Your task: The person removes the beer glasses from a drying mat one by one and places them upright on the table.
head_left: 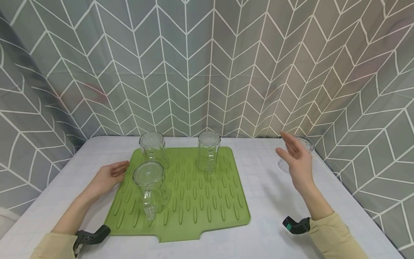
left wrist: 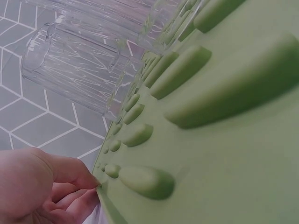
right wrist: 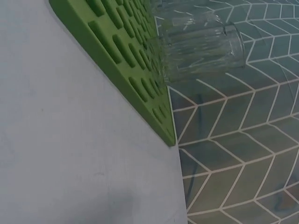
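My left hand [head_left: 108, 178] is at the left edge of a green ribbed silicone mat [head_left: 181, 230]; in the left wrist view, its thumb and fingers [left wrist: 77, 175] pinch that edge. Three clear glass mugs stand on the mat: a front left mug [head_left: 149, 176] with its handle towards me, a back left mug [head_left: 152, 142] and a back right mug [head_left: 209, 149]. At the right, my right hand [head_left: 300, 165] is raised, fingers straight and thumb apart. Behind it is another clear glass [head_left: 306, 143], partly hidden by the hand. The right wrist view does not show the hand.
A white cloth covers the table [head_left: 258, 201]. Grey curtains [head_left: 200, 72] with white chevron lines hang behind it and at both sides, close to the table's back edge. Each wrist wears a black band [head_left: 92, 235].
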### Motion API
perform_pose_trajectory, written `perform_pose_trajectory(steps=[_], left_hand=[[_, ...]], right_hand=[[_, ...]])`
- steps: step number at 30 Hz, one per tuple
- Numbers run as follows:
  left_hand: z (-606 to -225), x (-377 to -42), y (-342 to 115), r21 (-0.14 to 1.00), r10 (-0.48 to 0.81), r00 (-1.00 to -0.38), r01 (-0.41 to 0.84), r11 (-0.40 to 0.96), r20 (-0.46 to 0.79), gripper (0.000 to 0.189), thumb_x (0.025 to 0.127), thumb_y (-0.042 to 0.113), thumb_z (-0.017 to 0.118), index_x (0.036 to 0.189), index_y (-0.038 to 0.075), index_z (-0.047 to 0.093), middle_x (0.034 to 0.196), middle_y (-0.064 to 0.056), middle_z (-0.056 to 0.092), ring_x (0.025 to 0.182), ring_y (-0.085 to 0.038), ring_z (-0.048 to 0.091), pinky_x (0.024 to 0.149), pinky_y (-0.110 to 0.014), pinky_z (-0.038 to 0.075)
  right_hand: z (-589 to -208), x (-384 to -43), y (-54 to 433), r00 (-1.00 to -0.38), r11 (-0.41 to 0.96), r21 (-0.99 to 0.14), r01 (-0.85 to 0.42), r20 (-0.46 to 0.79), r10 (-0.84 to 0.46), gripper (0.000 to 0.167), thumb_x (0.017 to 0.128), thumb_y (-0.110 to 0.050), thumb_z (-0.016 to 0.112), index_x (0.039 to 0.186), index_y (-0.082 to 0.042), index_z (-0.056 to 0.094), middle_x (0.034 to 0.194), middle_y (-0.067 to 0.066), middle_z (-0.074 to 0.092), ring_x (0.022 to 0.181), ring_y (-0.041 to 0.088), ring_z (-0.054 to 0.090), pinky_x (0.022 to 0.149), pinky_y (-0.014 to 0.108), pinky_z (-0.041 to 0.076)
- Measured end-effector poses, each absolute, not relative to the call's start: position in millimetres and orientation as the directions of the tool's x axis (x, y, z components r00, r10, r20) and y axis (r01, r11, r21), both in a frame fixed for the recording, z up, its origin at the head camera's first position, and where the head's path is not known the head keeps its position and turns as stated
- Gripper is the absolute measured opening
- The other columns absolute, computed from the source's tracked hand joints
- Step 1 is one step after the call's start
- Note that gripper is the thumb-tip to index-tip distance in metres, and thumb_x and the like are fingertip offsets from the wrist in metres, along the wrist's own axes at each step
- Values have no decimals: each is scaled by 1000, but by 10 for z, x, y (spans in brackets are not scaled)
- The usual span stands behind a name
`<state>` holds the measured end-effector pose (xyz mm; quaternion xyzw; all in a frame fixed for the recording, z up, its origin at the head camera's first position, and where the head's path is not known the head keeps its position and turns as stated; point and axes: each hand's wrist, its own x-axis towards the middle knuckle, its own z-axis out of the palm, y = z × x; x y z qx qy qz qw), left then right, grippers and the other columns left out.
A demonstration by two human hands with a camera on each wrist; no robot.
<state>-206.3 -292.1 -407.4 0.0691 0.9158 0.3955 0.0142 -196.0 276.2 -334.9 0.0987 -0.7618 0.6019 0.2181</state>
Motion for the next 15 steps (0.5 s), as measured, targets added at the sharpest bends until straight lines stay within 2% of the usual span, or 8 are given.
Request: perform_pose_trajectory(steps=[15], left_hand=[[-4080, -2071, -2899, 730, 129, -991, 103, 676, 21, 57, 98, 3, 56, 146, -16, 33, 145, -37, 42, 130, -49, 50, 100, -46, 49]], right_hand=[[-3428, -2070, 2431, -945, 270, -907, -324, 324, -45, 61, 98, -19, 66, 152, -5, 40, 157, 13, 40, 148, 26, 34, 115, 13, 32]])
